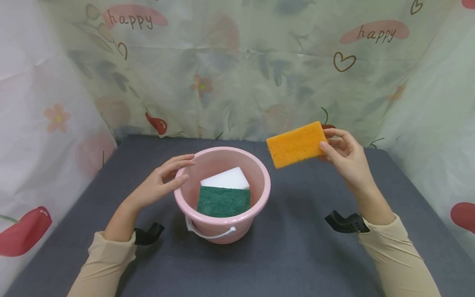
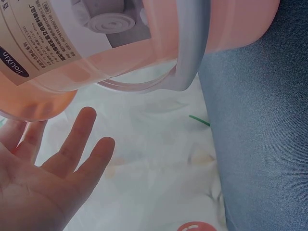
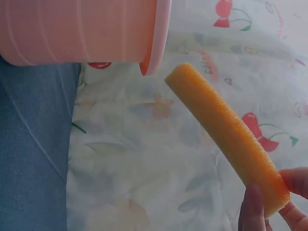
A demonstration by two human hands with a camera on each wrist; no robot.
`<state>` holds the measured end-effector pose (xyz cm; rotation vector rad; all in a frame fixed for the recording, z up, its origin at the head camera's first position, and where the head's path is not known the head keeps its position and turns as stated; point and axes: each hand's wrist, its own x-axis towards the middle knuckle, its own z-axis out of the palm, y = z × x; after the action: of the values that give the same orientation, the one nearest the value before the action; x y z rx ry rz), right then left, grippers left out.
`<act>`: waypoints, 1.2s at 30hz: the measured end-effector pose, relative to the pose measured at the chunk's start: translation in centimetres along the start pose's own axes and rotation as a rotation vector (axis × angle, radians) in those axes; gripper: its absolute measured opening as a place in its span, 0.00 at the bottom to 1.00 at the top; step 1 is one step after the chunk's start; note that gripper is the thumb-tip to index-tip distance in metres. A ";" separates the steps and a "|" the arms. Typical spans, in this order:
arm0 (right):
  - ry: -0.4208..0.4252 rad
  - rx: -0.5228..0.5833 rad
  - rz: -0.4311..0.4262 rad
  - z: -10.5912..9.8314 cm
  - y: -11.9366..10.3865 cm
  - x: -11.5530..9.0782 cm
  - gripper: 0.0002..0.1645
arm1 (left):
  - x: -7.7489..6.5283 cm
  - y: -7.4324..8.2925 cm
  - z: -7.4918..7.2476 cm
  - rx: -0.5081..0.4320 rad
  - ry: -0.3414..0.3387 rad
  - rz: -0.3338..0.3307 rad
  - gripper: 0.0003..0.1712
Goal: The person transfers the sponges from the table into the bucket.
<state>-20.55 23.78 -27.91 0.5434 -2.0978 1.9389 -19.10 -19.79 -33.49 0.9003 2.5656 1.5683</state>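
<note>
A pink bucket (image 1: 259, 185) with a white handle (image 1: 219, 236) stands upright on the dark table. Inside it lie a white sponge (image 1: 227, 178) and a green scouring pad (image 1: 224, 202), the green one overlapping the white. My right hand (image 1: 346, 159) pinches an orange sponge (image 1: 298, 144) by its right end, between thumb and fingers, up in the air to the right of the bucket. At the bucket's left rim is my left hand (image 1: 163, 181), fingers loosely extended with the tips over the edge. In the left wrist view its fingers (image 2: 72, 139) spread beside the bucket wall.
The dark cloth-covered table (image 1: 297, 255) runs back to a printed curtain (image 1: 245, 82) that also hangs at both sides. Black wrist mounts (image 1: 345, 222) stick out from both sleeves. A printed label (image 2: 38, 38) is on the bucket's side.
</note>
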 end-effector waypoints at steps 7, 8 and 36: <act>-0.021 0.004 -0.028 0.9 -0.4 0.1 0.21 | 0.0 0.0 0.0 0.001 -0.001 0.002 0.24; -0.025 0.008 -0.032 1.1 -0.4 0.2 0.21 | 0.0 0.0 0.0 0.001 -0.001 0.002 0.24; -0.121 -0.106 0.117 7.1 -1.6 0.6 0.22 | 0.1 0.1 0.0 0.019 0.002 -0.016 0.24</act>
<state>-19.92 16.59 -26.90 0.5403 -2.3412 1.8857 -19.10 -19.68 -33.35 0.8777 2.5867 1.5448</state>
